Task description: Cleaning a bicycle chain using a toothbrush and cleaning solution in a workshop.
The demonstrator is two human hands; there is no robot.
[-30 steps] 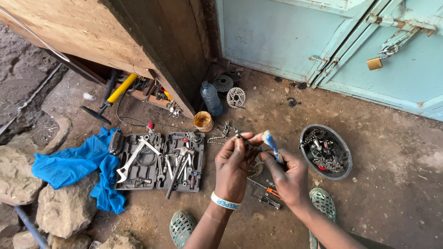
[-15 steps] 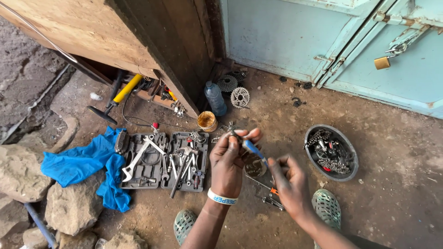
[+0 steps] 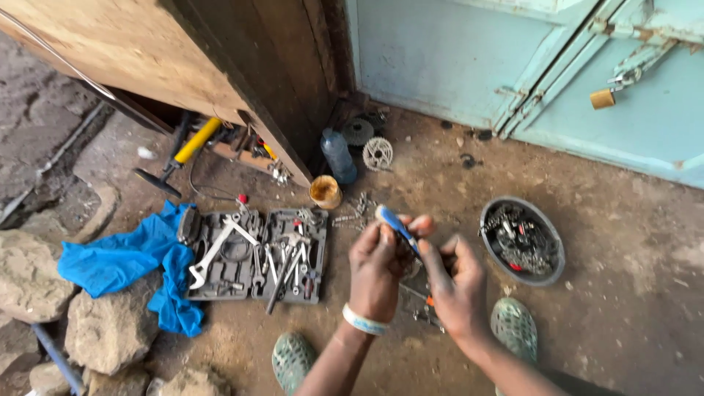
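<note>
Holding a blue-handled tool between the curled fingers of our left hand, we keep it over the dirt floor, just above our two green shoes; our right hand sits close beside, fingers bent inward toward the tool's lower end, though we cannot tell whether they pinch anything. Item: open grey tool case, two trays of wrenches and small tools, lying left of our hands with its right edge near the left wrist. Item: blue cloth, bunched against the case's left side and draped over pale stones. Item: small round yellow tin, open, just above the case. Item: blue plastic bottle, upright, near the dark door edge. Item: two toothed sprockets, one dark, one light, beside the bottle. Item: round dark bowl of chain and metal scraps, right of our hands and apart from them. Item: yellow-barrelled pump, under the slanting wooden board. Item: brass padlock, hanging on the pale blue metal door, top right. Small metal parts lie scattered on the ground between the shoes. Open room: bare floor stretches right of the bowl and between the bowl and the door; the left side is closed in by stones and board.
</note>
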